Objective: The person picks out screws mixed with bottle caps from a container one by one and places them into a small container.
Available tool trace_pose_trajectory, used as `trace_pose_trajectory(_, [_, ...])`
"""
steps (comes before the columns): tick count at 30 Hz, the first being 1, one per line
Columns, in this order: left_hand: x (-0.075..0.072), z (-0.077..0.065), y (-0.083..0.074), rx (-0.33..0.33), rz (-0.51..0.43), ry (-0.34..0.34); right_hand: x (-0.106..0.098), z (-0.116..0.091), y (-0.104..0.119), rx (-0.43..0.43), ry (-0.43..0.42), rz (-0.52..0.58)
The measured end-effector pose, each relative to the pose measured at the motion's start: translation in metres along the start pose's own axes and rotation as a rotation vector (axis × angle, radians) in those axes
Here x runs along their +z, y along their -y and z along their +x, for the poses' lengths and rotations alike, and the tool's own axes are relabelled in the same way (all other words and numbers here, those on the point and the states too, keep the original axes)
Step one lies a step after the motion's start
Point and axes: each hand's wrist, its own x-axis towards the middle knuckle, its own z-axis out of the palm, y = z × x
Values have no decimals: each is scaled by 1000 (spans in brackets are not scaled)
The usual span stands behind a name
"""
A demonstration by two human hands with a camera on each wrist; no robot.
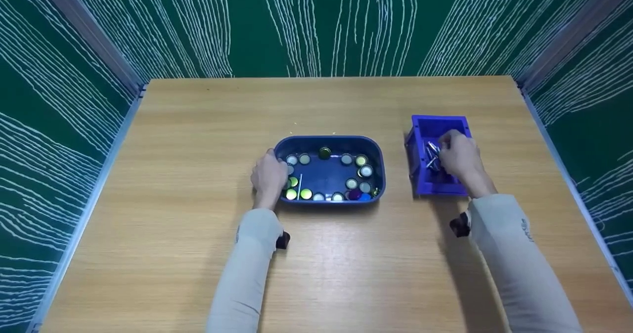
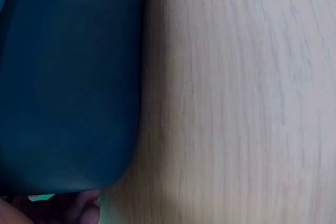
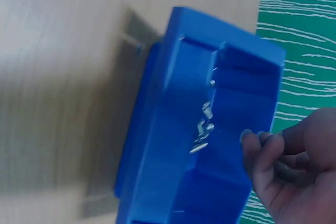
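A dark blue oval-cornered tub (image 1: 329, 142) stands mid-table with several bottle caps (image 1: 306, 194) and a thin white stick (image 1: 300, 185) inside. My left hand (image 1: 267, 178) grips its left end; in the left wrist view the fingers (image 2: 86, 208) curl against the tub's end wall (image 2: 68, 103). On the right is a blue-purple bin (image 1: 439, 121) holding small shiny metal pieces (image 1: 433, 156), perhaps screws. My right hand (image 1: 460, 159) is over this bin, its fingers (image 3: 262, 163) curled and fingertips drawn together. Whether something small sits among them is unclear.
The wooden table (image 1: 207, 125) carries both containers, with a gap of bare wood between them. Green panels with white lines (image 1: 346, 26) enclose the back and sides. A few tiny crumbs (image 1: 295, 123) lie behind the tub.
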Motion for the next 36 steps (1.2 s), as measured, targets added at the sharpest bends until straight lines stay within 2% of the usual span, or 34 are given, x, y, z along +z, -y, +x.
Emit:
trace_pose_trajectory(6, [0, 0, -3, -7, -11, 11, -1, 3, 17, -36, -32, 23])
trace_pose_trajectory(12, [1, -1, -4, -1, -4, 3, 3, 7, 45, -67, -56, -50])
trace_pose_trajectory(15, [2, -1, -5, -1, -12, 2, 9, 9, 59, -126, -51, -72])
trace_pose_trajectory(18, [2, 0, -6, 0, -16, 12, 19, 9, 72, -219, 18, 4])
trace_pose_trajectory(21, [3, 0, -5, -2, -17, 20, 31, 6, 88, -315, 142, 94])
trace_pose_trajectory(23, [3, 0, -4, -2, -12, 18, 42, 2, 101, -371, 213, 101])
trace_pose_trajectory(25, [2, 0, -3, -1, -8, 9, 55, -3, 114, -430, 264, 73])
trace_pose_trajectory(29, [2, 0, -1, 3, -8, -7, 83, -11, 136, -567, 307, -42])
trace_pose_trajectory(33, [1, 0, 0, 7, -14, 8, 109, -18, 147, -768, 269, -229])
trace_pose_trajectory(36, [0, 0, 0, 9, -15, 3, 123, -21, 152, -870, 245, -352])
